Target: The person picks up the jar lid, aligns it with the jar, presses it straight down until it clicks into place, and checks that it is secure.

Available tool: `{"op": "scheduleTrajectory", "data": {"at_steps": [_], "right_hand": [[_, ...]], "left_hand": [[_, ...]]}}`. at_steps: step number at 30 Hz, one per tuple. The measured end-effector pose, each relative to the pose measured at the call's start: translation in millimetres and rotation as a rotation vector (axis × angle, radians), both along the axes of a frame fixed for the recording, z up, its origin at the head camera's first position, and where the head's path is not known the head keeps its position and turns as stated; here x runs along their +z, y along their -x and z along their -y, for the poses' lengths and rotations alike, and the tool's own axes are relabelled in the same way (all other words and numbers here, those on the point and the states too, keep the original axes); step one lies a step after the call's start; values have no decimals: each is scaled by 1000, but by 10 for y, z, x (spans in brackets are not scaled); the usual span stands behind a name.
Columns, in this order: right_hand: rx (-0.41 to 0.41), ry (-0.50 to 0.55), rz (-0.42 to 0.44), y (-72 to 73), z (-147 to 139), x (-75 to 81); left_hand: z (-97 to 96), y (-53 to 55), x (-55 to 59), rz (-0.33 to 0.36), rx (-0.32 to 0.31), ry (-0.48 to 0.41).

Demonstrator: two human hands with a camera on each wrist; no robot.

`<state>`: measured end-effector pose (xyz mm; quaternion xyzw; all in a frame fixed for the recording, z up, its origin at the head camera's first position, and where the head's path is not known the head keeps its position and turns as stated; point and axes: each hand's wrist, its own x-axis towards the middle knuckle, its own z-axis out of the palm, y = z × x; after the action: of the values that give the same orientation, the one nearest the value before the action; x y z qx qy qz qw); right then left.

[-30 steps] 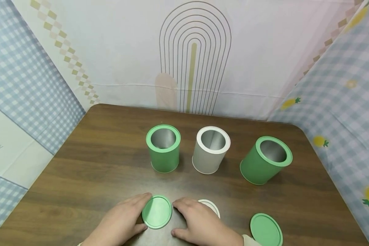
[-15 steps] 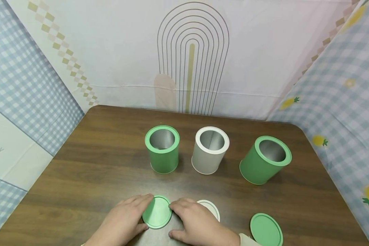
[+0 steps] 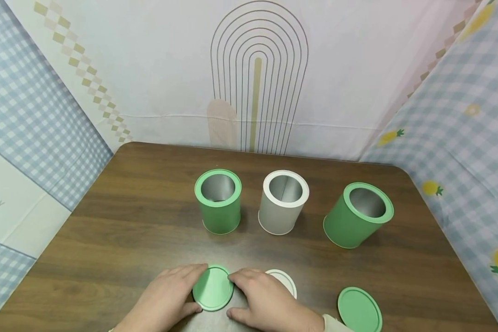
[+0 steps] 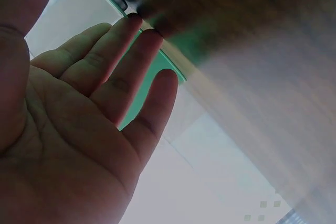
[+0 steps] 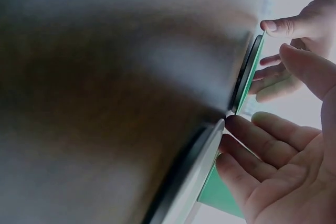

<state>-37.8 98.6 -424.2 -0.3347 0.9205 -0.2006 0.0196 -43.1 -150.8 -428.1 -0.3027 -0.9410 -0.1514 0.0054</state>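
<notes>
1. Thumb and fingers of the left hand [image 3: 166, 293] make a wide, loose C round the 9 o'clock side of the left green lid [image 3: 213, 288]; thumb touches near 7, index sits near 11. Doesn't look clamped to me.
2. Left green lid lies on the table [image 3: 108, 240], right between the hands: 3 o'clock from the left one. It's round, so no long axis to line up. I'd call the left hand nearer, since it wraps more rim.
3. Left green can [image 3: 221, 218] stands lidless at about 12 o'clock from that lid, well apart.
4. Right hand [image 3: 261, 297] has a wide thumb gap, gripping nothing. Lid's at 9–10 o'clock from it; index is at the rim around 2, thumb just off it near 5.
5. White lid [image 3: 285, 281], partly hidden by the right hand, is at 3 o'clock from the left lid; white can [image 3: 279, 216] between 1 and 2.
6. Right green can [image 3: 348, 227]: 2 o'clock. Right green lid [image 3: 359, 310]: between 3 and 4.
</notes>
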Motion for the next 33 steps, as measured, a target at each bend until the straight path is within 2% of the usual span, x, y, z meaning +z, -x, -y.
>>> {"op": "scheduleTrajectory", "data": {"at_steps": [12,23,33], "right_hand": [[-53,41,17,-7,8,10],[-89,106,-21,-11,24,-3],[-116,128,-17,-11,28,9]], "left_hand": [[3,-1,10,85,30,-114],[-11,-3,30,45,32,-147],[2,-20,19,17,47,-195]]}}
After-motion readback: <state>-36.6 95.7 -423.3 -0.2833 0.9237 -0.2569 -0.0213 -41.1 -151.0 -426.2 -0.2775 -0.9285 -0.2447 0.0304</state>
